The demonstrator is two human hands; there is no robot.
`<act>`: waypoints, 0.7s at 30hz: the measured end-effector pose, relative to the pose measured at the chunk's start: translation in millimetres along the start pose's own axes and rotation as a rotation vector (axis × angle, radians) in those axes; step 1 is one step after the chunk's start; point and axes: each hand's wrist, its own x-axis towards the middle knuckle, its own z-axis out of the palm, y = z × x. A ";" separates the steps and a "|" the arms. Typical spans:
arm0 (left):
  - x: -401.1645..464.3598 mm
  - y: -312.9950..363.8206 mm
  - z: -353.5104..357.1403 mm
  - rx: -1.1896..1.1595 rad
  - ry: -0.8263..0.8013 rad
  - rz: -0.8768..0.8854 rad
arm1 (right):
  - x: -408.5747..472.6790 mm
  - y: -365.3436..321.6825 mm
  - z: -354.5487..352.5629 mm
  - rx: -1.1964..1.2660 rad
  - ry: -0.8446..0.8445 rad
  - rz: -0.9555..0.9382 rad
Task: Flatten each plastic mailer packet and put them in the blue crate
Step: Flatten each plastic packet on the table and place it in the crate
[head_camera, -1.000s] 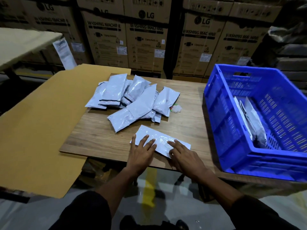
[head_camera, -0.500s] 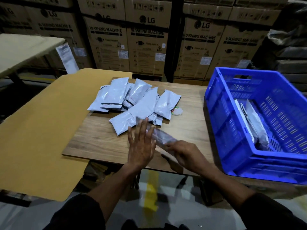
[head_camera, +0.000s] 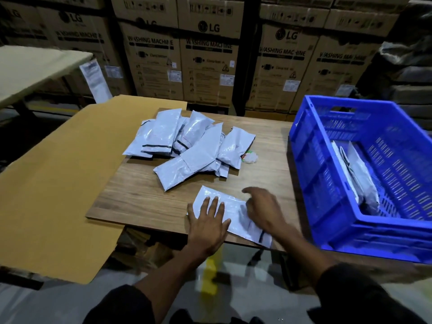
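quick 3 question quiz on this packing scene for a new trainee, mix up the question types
1. True or false: the left hand lies with spread fingers on the flat mailer at the near table edge.
2. Multiple choice: the blue crate holds A) nothing B) a few mailers leaning near its left wall C) a cardboard box.
3. Fill in: the pile of unflattened mailers lies on the wooden ____.

Key: 1 true. 2 B. 3 table. The right hand is blurred over the same mailer, so its grip cannot be judged.
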 end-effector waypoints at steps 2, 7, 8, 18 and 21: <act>2.3 4.2 1.1 -0.106 0.176 0.055 | -21.7 -20.7 30.9 0.078 0.009 -0.075; 12.4 15.1 -8.0 -0.663 0.125 -0.007 | -46.6 -5.0 73.7 0.081 -0.158 -0.046; 13.5 16.7 -11.1 -0.694 0.020 -0.032 | -47.6 0.3 74.6 0.070 -0.158 -0.082; 22.5 18.5 -3.7 -0.606 -0.008 0.107 | -37.8 19.7 57.3 0.002 -0.280 -0.299; 25.9 21.9 -12.4 -0.620 0.019 0.082 | -36.8 14.0 58.4 0.081 -0.265 -0.217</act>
